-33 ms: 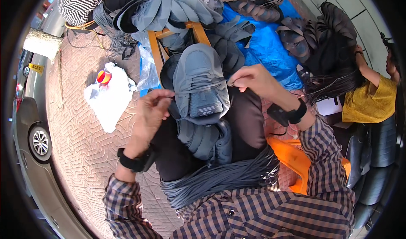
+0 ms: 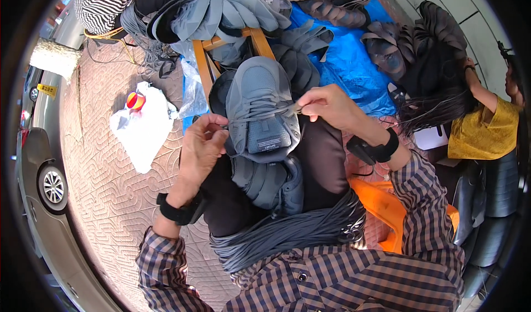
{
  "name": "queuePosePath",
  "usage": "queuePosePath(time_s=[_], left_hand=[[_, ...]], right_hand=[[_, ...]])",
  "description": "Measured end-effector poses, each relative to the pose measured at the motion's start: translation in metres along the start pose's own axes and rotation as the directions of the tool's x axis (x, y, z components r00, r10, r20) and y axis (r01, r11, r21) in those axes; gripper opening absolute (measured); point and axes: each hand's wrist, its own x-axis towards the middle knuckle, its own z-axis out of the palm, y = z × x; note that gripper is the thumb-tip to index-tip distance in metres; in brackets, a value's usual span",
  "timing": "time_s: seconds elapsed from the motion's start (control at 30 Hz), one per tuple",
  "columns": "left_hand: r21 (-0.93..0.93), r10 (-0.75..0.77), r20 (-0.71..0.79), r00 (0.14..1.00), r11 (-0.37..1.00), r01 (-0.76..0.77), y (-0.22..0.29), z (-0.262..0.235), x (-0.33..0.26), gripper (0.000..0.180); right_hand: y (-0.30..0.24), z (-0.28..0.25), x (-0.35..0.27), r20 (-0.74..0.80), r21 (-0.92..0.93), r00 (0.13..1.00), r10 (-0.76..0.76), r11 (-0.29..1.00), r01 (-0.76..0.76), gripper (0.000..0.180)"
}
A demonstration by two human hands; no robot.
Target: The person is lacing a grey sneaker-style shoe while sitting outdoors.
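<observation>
A grey shoe upper (image 2: 260,99) lies before me against a wooden frame (image 2: 203,69), its toe pointing away. Grey laces (image 2: 263,110) cross it in several rows. At its left edge my left hand (image 2: 203,143) is closed in a pinch on a lace end. On the other side my right hand (image 2: 326,107) pinches another lace end, close to the eyelets. More grey uppers (image 2: 260,182) are stacked beneath it between my knees. A thick bundle of grey laces (image 2: 287,232) lies across my lap.
Piles of grey uppers (image 2: 227,11) and brown uppers (image 2: 326,5) lie ahead, partly on a blue sheet (image 2: 354,63). A white plastic bag (image 2: 144,127) rests on the paving at left. An orange stool (image 2: 381,218) is at my right. Other people sit nearby; a car (image 2: 50,212) stands far left.
My right hand has shifted slightly left, nearer the shoe upper's edge. The fingers of my left hand have moved a little. The shoe upper stays in place.
</observation>
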Motion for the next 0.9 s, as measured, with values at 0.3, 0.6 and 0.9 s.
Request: queuePosePath(time_s=[0.3, 0.6, 0.9], left_hand=[[0.490, 0.379, -0.122, 0.917, 0.826, -0.277, -0.004, 0.018, 0.006, 0.002], [0.593, 0.488, -0.103, 0.867, 0.730, -0.341, -0.003, 0.018, 0.011, 0.004], [0.807, 0.659, 0.339, 0.671, 0.164, -0.568, 0.024, 0.026, 0.012, 0.010]], right_hand=[[-0.022, 0.020, 0.008, -0.017, -0.327, 0.999, 0.042, 0.944, -0.045, 0.015], [-0.019, 0.027, 0.027, 0.033, -0.434, 0.992, -0.119, 0.893, 0.121, 0.015], [-0.022, 0.037, 0.021, -0.046, -0.324, 0.996, -0.075, 0.944, 0.056, 0.018]])
